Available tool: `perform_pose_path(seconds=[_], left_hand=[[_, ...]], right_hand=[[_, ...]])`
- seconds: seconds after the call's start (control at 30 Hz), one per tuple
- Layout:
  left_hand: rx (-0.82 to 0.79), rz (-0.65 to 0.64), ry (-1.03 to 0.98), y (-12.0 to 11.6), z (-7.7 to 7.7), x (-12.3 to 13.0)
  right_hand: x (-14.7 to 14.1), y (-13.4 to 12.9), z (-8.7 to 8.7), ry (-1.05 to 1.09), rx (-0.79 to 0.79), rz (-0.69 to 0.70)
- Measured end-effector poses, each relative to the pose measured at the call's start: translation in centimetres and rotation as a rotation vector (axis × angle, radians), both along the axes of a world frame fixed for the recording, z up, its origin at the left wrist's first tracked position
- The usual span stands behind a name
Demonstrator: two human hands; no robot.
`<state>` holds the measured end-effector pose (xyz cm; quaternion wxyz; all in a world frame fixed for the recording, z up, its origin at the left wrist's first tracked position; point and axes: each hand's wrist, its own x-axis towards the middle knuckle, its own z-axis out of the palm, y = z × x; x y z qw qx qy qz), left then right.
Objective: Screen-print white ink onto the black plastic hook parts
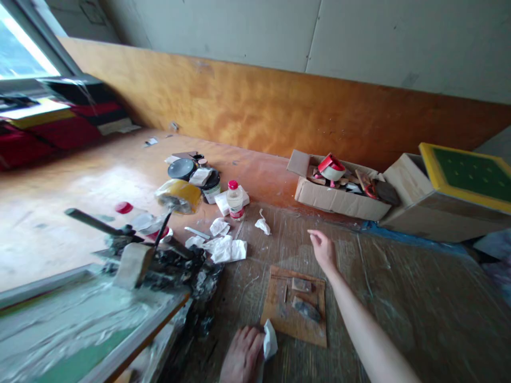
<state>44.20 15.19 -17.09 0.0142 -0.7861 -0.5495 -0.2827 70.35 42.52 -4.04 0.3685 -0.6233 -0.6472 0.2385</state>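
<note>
My left hand (242, 354) is low in the middle, over the dark wooden table, its fingers curled. A piece of white tissue (270, 339) sticks out at its right side, and the hand looks closed on it. My right hand (324, 251) reaches out above the table, fingers stretched to the left and nothing seen between them. Between the hands lies a brown board (279, 303). On it rest a small rectangular block (302, 285), a thin stick (285, 293) and a dark oval piece (306, 309).
At left stands a screen frame (96, 332) with a clamp (131, 260). Crumpled tissues (223, 248), a red-capped bottle (235, 201), yellow tape roll (179, 196) and tubs (182, 169) lie behind. A cardboard box (335, 200) and a yellow-framed screen (471, 173) are at back right.
</note>
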Motion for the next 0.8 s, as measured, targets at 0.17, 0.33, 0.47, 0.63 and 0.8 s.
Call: perform_pose_path(seconds=[0.17,0.33,0.47,0.63,0.8], left_hand=[[-0.231,-0.036,-0.064,0.3,2.8,0.5],[-0.441,-0.062,-0.236,0.6,6.3,0.1],[-0.537,-0.252,-0.312,-2.0,10.2,0.3],[-0.589,-0.474,-0.367,-7.6,14.9,-0.4],[-0.823,-0.248,-0.598,-10.7,19.8,-2.6]], right_hand=[[-4.3,-17.3,-5.1,0.188,-0.114,-0.071],[-7.9,-29.4,-3.6,0.317,-0.256,0.016],[-9.6,-34.2,-0.8,0.363,-0.197,0.007],[-10.0,-37.3,1.1,0.448,-0.274,0.121],[-10.4,-40.0,4.3,0.667,-0.227,-0.082]])
